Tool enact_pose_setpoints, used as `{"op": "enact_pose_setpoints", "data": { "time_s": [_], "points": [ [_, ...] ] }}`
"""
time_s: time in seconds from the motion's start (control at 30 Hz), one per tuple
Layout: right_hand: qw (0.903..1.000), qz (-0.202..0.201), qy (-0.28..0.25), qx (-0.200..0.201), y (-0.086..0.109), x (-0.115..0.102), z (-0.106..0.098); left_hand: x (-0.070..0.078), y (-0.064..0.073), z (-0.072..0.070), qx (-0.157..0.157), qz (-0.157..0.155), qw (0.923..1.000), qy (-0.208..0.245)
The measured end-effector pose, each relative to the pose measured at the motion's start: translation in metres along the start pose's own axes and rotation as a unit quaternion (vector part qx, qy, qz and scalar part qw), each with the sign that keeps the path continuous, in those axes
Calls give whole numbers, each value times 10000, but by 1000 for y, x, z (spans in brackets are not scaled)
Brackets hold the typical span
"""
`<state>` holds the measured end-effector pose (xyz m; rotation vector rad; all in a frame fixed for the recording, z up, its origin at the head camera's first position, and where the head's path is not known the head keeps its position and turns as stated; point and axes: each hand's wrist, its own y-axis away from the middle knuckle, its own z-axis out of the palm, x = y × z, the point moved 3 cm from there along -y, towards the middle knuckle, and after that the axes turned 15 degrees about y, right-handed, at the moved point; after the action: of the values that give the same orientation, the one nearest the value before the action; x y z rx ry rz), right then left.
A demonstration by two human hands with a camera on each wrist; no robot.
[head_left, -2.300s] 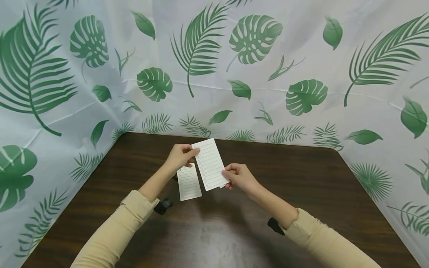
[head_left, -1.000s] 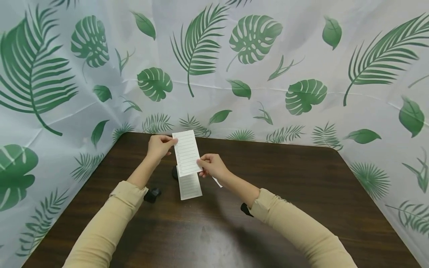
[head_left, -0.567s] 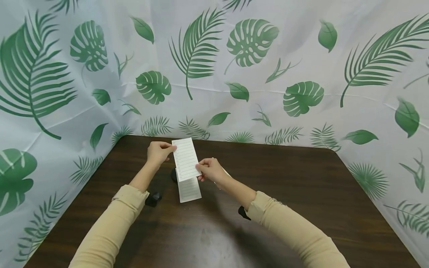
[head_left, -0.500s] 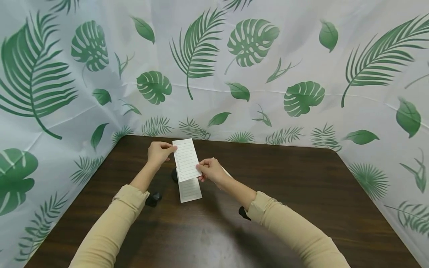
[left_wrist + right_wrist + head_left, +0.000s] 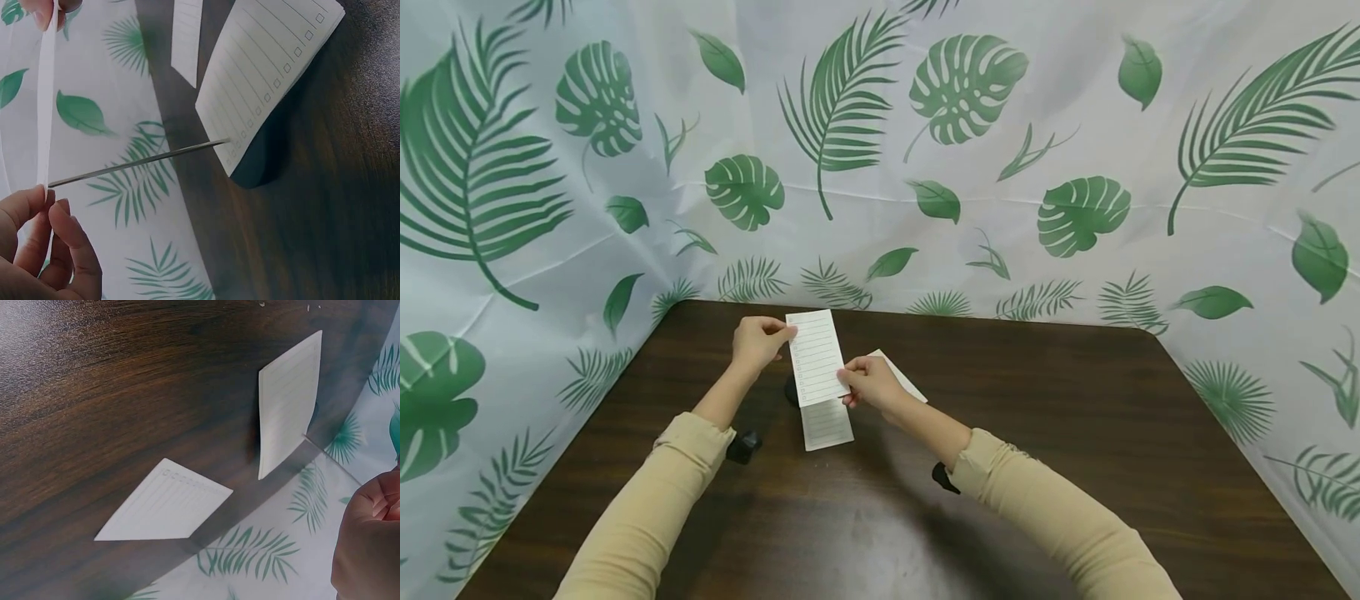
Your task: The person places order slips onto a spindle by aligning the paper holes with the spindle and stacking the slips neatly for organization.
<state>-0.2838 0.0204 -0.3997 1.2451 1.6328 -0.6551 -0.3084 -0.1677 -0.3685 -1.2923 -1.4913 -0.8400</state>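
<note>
My left hand [image 5: 758, 340] pinches the upper left edge of a lined checklist sheet [image 5: 817, 354]. The right hand [image 5: 871, 382] grips its lower right edge. Seen edge-on in the left wrist view, this sheet stands at the upper end of a thin metal paper spike [image 5: 137, 162], close to my left fingertips; I cannot tell whether the tip pierces it. Lower down, the spike goes into a stack of similar sheets [image 5: 269, 69] over a dark base [image 5: 253, 159]. In the head view the held sheet covers most of that stack.
Another lined sheet [image 5: 165, 506] lies loose on the dark wooden table [image 5: 1075, 433], partly behind my right hand in the head view. Small light specks [image 5: 309, 307] are on the tabletop. A leaf-print curtain [image 5: 985, 167] stands behind the table.
Both hands have carried the sheet left, from beside the stack to above it, turning it more upright. Over the last half second the hands stay nearly still.
</note>
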Motion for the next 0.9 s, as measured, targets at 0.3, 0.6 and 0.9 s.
{"op": "enact_pose_setpoints", "data": {
  "time_s": [0.3, 0.6, 0.9],
  "points": [
    [10000, 67, -24, -1, -2, 4, 2, -7, -4, 4, -92, -401, 9979, 507],
    [9999, 92, -51, -67, -3, 9, 9, -11, -10, 4, -154, -999, 9869, 1253],
    [9988, 476, 8, -75, -10, 16, 12, -12, -8, 2, -511, -1051, 9879, 1018]
  ]
}}
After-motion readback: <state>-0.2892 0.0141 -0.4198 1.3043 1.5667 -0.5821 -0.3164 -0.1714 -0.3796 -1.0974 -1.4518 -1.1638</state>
